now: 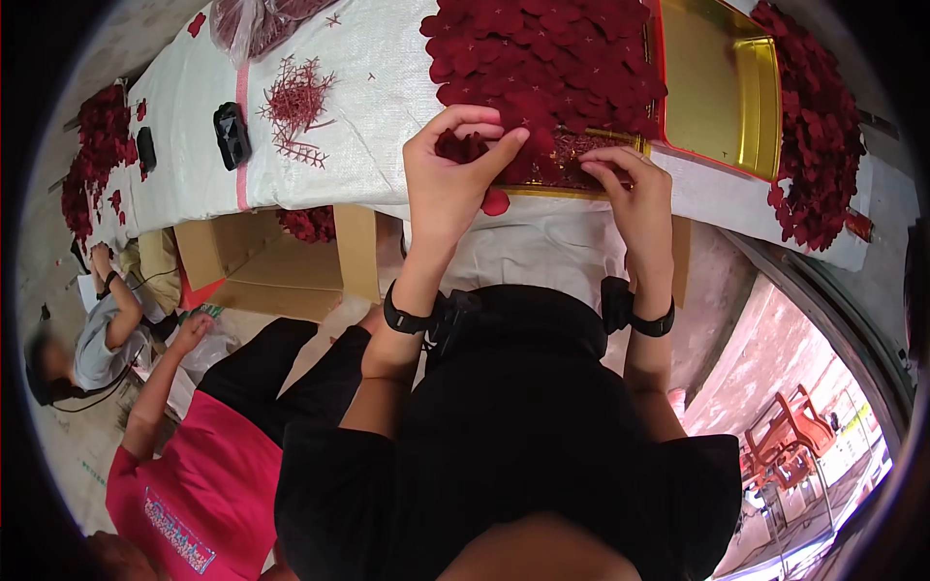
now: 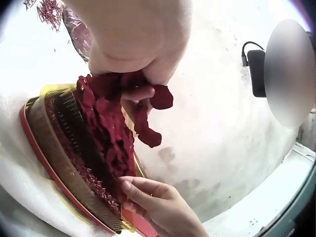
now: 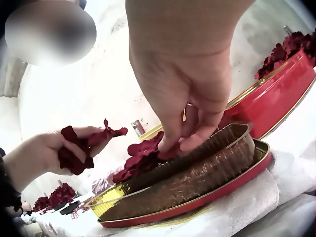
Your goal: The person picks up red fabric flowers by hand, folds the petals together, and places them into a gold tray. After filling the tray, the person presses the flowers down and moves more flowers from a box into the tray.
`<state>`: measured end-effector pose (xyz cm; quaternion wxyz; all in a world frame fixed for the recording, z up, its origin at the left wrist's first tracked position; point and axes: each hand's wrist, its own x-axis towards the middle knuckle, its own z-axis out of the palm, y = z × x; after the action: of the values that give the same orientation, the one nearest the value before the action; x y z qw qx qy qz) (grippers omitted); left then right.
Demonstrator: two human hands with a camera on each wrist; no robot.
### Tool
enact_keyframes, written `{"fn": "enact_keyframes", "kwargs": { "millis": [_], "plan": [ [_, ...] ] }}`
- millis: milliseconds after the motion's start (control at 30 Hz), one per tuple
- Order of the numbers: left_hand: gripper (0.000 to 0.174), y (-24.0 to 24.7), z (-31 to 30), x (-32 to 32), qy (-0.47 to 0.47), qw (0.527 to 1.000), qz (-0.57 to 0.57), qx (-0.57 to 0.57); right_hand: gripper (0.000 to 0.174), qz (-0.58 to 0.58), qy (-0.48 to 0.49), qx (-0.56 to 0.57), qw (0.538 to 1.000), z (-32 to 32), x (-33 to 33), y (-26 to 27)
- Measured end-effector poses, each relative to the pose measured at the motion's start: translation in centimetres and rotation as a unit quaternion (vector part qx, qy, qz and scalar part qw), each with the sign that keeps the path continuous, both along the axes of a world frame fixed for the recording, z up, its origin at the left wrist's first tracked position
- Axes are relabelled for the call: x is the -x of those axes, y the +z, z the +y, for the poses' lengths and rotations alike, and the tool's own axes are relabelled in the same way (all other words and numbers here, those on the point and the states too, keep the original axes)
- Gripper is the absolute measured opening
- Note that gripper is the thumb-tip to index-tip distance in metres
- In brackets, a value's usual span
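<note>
Petals, dark red and held in a loose bunch [image 3: 74, 153], lie within the curl of the left hand [image 1: 441, 184], against the palm; one petal [image 1: 495, 201] hangs below it. The thumb and index finger of that hand arch towards each other, and the other fingers fold over the bunch. In the left wrist view, petals stick out past the fingers, the hand reaching down from above.

The right hand [image 1: 639, 198] is bent at the wrist, knuckles up and fingers pointing down and inward. Its thumb and index finger come together on a petal at the border of the heaped petals [image 3: 140, 158], pinching it; the remaining fingers are bent beside them. Both forearms reach forward from the body, with a black band around each wrist.

The heap rises from a clear plastic tray [image 3: 187, 177] set in a red and gold tin [image 3: 192, 211]. Thin reddish stems [image 2: 91, 180] lie along the tray's near side. Just beside it sits a gold-lined red container [image 1: 712, 92], with more petals [image 1: 814, 126] beyond.

On the white woven sheet [image 1: 378, 68], to the left, are a pile of thin stems [image 1: 295, 97] and a black device [image 1: 231, 136]. A cardboard box [image 1: 357, 257] stands lower down.
</note>
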<state>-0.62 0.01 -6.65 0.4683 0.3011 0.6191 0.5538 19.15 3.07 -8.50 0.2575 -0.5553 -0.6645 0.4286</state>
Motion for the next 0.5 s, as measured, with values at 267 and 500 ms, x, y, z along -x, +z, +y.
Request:
{"fn": "enact_keyframes", "kwargs": {
  "millis": [267,500],
  "plan": [
    [0.02,-0.3,-0.2,-0.6,0.001,1.0,0.029,-0.009,0.013,0.288,-0.05,0.177,0.94,-0.9,1.5,2.6],
    [0.02,0.4,-0.2,-1.0,-0.01,0.999,0.048,-0.022,0.013,0.292,-0.023,0.056,0.955,-1.1,3.4,1.1]
  ]
}}
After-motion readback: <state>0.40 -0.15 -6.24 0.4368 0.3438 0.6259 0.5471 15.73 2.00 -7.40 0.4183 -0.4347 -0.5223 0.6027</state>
